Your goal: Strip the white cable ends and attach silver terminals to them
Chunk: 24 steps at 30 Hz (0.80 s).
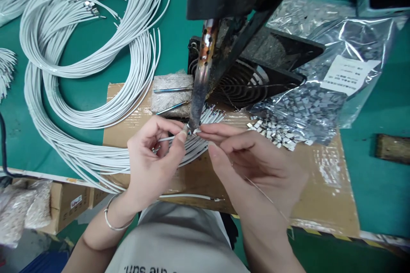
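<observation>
My left hand (156, 149) is closed, with thumb and index finger pinching the end of a white cable (166, 138). Just beside those fingertips is the tip of a mounted soldering iron (197, 106), its barrel perforated and heat-stained. From the other side my right hand (253, 162) reaches in to the tip, fingers drawn together. A thin solder wire (261, 191) runs across its palm and between the fingers. A small shiny metal piece (196, 131) shows at its index fingertip; whether it is held is partly hidden. Behind the hands lies a bundle of white cables (105, 158).
Coiled white cables (92, 64) lie at left on the green mat. A black fan (246, 81) stands behind the iron. Loose metal pieces (282, 133) spill by a clear plastic bag (320, 81). Two metal rods cross a wrapped block (171, 94). Cardboard (320, 187) covers the bench front.
</observation>
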Motion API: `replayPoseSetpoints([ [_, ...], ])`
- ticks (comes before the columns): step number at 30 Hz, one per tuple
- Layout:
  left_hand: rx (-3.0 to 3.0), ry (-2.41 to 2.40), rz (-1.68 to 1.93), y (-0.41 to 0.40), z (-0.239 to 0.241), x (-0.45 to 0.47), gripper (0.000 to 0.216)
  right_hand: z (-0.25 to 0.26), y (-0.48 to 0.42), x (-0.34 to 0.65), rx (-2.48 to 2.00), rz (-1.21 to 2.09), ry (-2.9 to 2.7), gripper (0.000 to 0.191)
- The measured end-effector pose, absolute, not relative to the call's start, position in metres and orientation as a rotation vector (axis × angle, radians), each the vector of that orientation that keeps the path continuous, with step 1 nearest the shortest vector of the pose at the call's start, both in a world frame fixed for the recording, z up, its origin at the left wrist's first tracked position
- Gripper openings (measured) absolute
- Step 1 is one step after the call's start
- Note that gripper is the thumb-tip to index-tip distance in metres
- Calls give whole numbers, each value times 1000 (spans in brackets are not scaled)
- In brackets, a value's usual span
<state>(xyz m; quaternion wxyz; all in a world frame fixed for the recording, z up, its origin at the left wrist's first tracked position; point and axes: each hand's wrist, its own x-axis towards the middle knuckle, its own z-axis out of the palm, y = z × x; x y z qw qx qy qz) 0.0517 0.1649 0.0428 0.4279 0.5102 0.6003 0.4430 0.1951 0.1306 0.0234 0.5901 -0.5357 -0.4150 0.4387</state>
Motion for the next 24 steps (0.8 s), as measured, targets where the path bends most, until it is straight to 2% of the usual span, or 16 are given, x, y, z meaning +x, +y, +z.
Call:
replayPoseSetpoints([
  [24,1310,1449,1156,165,38,54,15,19,130,197,-1223,997,-1003,21],
])
